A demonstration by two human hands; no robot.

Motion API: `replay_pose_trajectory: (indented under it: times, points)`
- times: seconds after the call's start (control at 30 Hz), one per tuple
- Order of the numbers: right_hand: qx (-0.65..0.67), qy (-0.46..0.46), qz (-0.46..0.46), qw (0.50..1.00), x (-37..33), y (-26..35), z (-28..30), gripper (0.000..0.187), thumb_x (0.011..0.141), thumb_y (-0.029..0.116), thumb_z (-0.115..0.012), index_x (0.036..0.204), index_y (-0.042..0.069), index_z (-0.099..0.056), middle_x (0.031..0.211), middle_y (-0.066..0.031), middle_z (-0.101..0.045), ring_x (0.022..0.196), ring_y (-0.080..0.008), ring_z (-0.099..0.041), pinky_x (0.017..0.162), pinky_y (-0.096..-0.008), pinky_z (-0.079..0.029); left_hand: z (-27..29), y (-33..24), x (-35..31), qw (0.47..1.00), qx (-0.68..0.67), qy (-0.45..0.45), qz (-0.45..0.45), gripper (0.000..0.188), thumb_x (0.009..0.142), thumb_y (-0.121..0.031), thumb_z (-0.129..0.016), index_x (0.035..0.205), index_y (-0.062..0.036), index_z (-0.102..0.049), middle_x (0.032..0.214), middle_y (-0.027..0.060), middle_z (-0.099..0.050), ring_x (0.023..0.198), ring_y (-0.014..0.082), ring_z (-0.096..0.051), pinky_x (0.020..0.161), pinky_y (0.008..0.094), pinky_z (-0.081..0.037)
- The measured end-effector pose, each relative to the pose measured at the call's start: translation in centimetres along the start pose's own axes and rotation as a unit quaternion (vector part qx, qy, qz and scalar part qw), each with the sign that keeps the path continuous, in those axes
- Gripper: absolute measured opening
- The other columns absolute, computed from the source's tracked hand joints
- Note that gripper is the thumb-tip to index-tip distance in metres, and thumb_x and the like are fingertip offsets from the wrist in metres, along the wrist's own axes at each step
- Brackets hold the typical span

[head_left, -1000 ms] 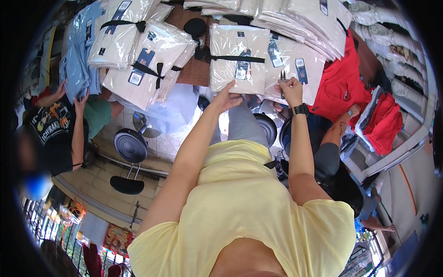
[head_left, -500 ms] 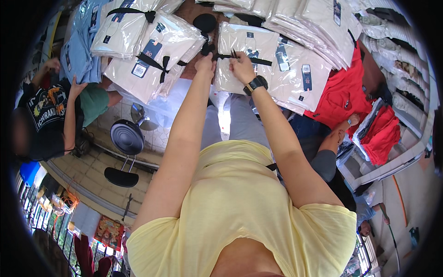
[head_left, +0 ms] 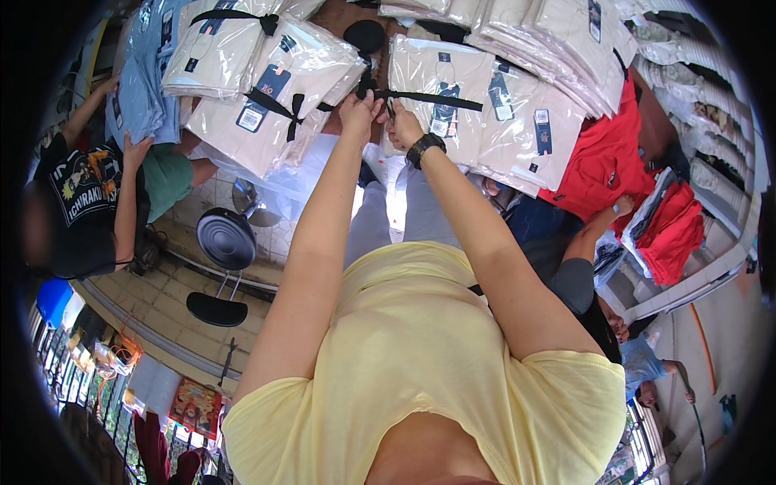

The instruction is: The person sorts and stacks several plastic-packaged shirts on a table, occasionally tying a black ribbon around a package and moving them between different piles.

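Note:
My left hand (head_left: pixel 358 113) pinches a black fabric strip (head_left: pixel 443 100) at the near left edge of a clear-bagged cream garment stack (head_left: pixel 416 65). The strip's loose end stretches right over the stack. Close beside it, my right hand (head_left: pixel 404 129), with a dark watch on the wrist, is closed around a slim dark pointed tool like small scissors (head_left: pixel 390 107), mostly hidden by the fingers. Left of my hands lies another bagged cream stack (head_left: pixel 222 133), tied with a knotted black strip (head_left: pixel 295 117). A round black object (head_left: pixel 364 36) lies beyond my left hand.
More bagged cream garments (head_left: pixel 541 48) are piled at the far right. Red garments (head_left: pixel 602 158) lie beside them, near another person's arm (head_left: pixel 594 234). At left, a person handles light blue garments (head_left: pixel 137 97). A round black stool (head_left: pixel 226 238) stands on the floor.
My right hand has moved left and slightly nearer, close to my left hand. The black strip's loose end now shows more fully to the right. The view has shifted slightly.

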State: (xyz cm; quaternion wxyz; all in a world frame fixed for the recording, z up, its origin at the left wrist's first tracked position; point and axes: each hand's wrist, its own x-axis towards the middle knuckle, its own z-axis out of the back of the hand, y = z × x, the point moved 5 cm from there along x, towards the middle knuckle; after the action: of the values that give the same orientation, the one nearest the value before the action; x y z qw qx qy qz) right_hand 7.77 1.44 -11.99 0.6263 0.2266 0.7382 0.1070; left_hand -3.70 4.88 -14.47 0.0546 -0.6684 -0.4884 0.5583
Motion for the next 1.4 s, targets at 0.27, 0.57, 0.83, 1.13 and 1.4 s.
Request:
replay_pose_trajectory:
  times: [0.27, 0.57, 0.83, 1.13, 1.4]
  points:
    - [0.022, -0.029, 0.0, 0.999, 2.5, 0.3, -2.1, 0.056, 0.097, 0.048, -0.03, 0.07, 0.005, -0.053, 0.053, -0.0057, -0.046, 0.037, -0.0191, -0.043, 0.035, -0.034, -0.035, 0.4, 0.5, 0.9, 0.995, 0.095, -0.011, 0.027, 0.008, 0.092, -0.011, -0.059, 0.092, -0.0042, -0.056, 0.068, 0.0024, -0.06, 0.054, 0.0082, -0.056, 0.052, 0.0174, -0.047]
    - [0.032, -0.02, -0.024, 0.999, 2.6, -0.7, -2.1, 0.056, 0.097, 0.048, -0.032, 0.066, 0.005, -0.052, 0.052, -0.0067, -0.047, 0.036, -0.0194, -0.043, 0.032, -0.0333, -0.031, 0.3, -1.2, 0.3, 0.989, 0.107, -0.101, -0.013, 0.021, 0.081, -0.009, -0.072, 0.078, -0.0055, -0.051, 0.065, 0.0041, -0.058, 0.049, 0.009, -0.053, 0.044, 0.0216, -0.043]
    - [0.094, -0.032, -0.007, 0.995, 2.6, 1.1, -2.7, 0.048, 0.094, 0.05, -0.039, 0.072, 0.008, -0.05, 0.054, 0.0001, -0.039, 0.039, -0.0116, -0.034, 0.036, -0.0265, -0.023, 0.0, -1.3, -0.4, 0.988, 0.129, -0.088, -0.014, 0.024, 0.08, -0.008, -0.073, 0.078, -0.0048, -0.05, 0.067, 0.005, -0.059, 0.055, 0.0116, -0.057, 0.048, 0.023, -0.045]
    - [0.114, -0.035, -0.073, 0.99, 2.6, 1.9, -2.8, 0.044, 0.085, 0.054, -0.053, 0.067, 0.015, -0.043, 0.05, 0.0045, -0.036, 0.035, -0.0081, -0.028, 0.034, -0.024, -0.018, -0.1, -1.2, -0.2, 0.985, 0.145, -0.069, -0.058, 0.022, 0.077, -0.007, -0.075, 0.078, -0.0013, -0.053, 0.068, 0.0061, -0.061, 0.056, 0.0116, -0.058, 0.048, 0.0235, -0.046]
    - [0.125, -0.021, -0.049, 0.991, 2.8, 1.7, -2.6, 0.045, 0.084, 0.05, -0.058, 0.061, 0.014, -0.045, 0.049, 0.0025, -0.039, 0.034, -0.0103, -0.031, 0.034, -0.0263, -0.02, -0.2, -1.7, -0.3, 0.986, 0.152, -0.044, -0.043, 0.019, 0.079, -0.006, -0.073, 0.079, -0.0004, -0.055, 0.069, 0.0067, -0.061, 0.056, 0.0118, -0.058, 0.048, 0.0235, -0.046]
